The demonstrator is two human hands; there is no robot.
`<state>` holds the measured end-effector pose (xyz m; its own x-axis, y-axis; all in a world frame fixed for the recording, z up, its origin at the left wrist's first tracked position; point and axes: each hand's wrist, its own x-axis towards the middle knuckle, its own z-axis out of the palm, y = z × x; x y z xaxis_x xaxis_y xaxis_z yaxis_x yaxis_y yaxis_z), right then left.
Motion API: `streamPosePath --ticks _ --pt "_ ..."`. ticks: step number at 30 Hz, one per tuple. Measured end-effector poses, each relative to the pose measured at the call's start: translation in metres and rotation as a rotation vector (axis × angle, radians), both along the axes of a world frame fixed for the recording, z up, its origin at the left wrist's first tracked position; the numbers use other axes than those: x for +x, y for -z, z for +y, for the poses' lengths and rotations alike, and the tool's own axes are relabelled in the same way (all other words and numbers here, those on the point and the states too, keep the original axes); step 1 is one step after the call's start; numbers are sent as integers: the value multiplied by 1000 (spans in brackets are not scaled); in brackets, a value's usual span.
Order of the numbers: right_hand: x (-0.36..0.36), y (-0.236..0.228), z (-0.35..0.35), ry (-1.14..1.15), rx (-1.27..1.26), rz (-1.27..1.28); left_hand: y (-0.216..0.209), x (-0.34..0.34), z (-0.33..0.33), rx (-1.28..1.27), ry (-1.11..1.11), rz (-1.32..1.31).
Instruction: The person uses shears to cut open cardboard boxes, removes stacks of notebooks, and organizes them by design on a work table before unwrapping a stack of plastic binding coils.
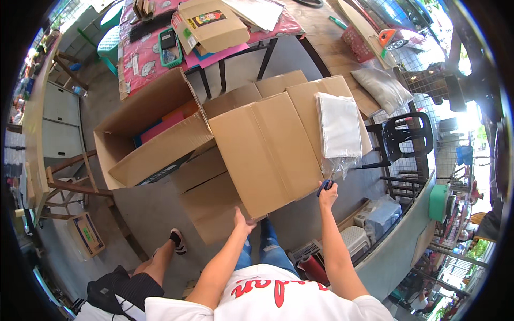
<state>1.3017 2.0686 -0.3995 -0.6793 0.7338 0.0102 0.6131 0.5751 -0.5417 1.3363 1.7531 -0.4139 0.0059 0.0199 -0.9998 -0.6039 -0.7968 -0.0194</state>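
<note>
A large closed cardboard box (267, 152) with a taped seam stands in front of me. My left hand (244, 221) is at its near left corner, thumb apart and fingers stretched along the lower edge; whether it bears any weight I cannot tell. Dark blue-handled scissors (324, 185) are held in my right hand (329, 197) at the box's near right corner. Their blades point away from me, beside a pack of clear plastic bags (339, 127). That pack lies on another cardboard piece (316, 88) to the right.
An open carton (155, 134) with coloured sheets inside stands left, above a flattened cardboard piece (211, 200). Beyond is a pink-covered table (144, 80). A black chair (407, 136) stands right. Another person's leg (163, 262) is at lower left.
</note>
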Motion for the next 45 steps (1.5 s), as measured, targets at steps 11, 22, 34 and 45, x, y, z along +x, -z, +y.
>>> streamPosePath --ticks 11,22,34,45 --pt "-6 52 -6 132 -111 165 36 -1 -1 398 -273 91" --pt "116 37 -116 90 -431 2 33 1 -151 178 -113 258" --pt "150 -9 -267 189 -1131 -136 -4 -56 -236 -1178 1268 529" --pt "140 -2 -295 240 -894 -170 -5 -52 -236 -1019 1441 504"
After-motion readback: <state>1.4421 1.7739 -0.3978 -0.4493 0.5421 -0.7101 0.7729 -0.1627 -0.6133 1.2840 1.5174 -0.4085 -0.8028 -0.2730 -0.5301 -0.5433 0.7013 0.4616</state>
